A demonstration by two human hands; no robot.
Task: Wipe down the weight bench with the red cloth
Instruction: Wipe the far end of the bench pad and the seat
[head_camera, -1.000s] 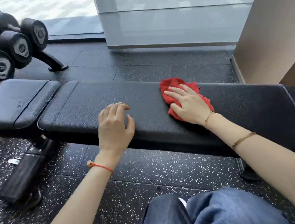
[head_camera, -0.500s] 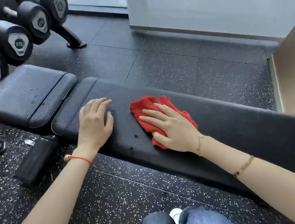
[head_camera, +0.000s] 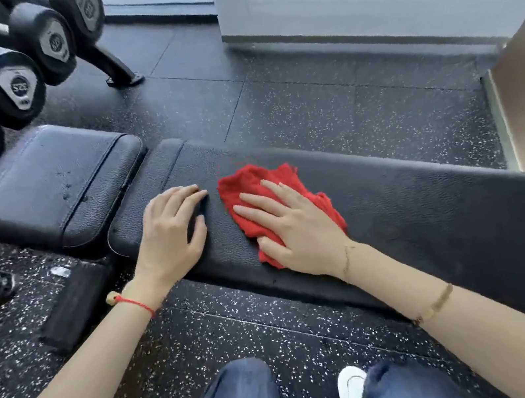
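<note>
One crumpled red cloth (head_camera: 253, 183) lies on the single black padded weight bench (head_camera: 426, 192), nearer its seat-gap end than before, pressed flat under the right hand (head_camera: 297, 227), while the left hand (head_camera: 172, 231), holding nothing, rests flat-fingered beside it, below three black dumbbells (head_camera: 8, 81).

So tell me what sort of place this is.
Most likely a gym's free-weights area: a padded weight bench, a rack of dumbbells beside it, and speckled rubber floor tiles.

Both arms reach forward; left hand (head_camera: 171, 235) lies flat, fingers (head_camera: 184, 194) together, right hand (head_camera: 297, 227) flat, fingers spread.
</note>
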